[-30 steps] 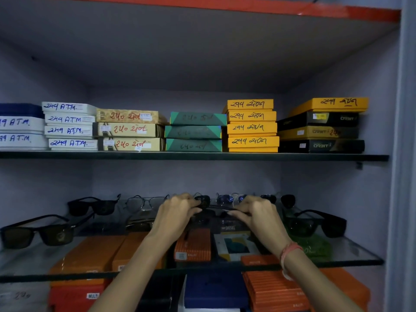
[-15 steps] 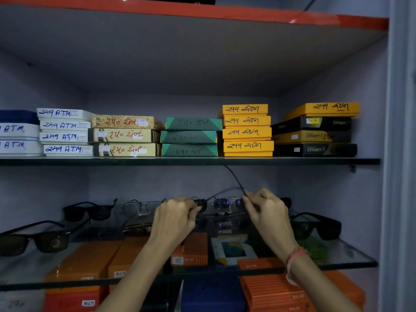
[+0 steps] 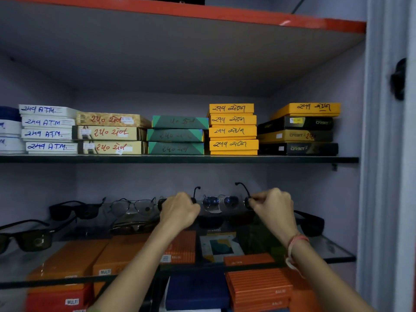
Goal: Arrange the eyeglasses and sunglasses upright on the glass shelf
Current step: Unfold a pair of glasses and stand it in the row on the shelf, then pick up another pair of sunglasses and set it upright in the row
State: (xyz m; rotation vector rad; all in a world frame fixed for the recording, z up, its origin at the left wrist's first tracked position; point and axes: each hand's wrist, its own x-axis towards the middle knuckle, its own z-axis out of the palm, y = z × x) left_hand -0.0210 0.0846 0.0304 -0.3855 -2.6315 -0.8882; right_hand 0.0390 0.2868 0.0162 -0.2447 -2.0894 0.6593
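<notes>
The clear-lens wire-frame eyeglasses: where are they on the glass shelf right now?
In the head view, the wire-frame eyeglasses stand at the back of the glass shelf, left of centre, between black sunglasses and the left hand.

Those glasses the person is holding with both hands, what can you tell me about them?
The round sunglasses have small dark, bluish lenses in what looks like a thin metal frame. Both thin black temple arms are swung open and stick upward, ending in curved ear tips. The left hand has a grip on the frame's left end and the right hand pinches the right end by the hinge. The pair sits at the back of the glass shelf, lenses facing the camera; whether it rests on the glass is unclear.
</notes>
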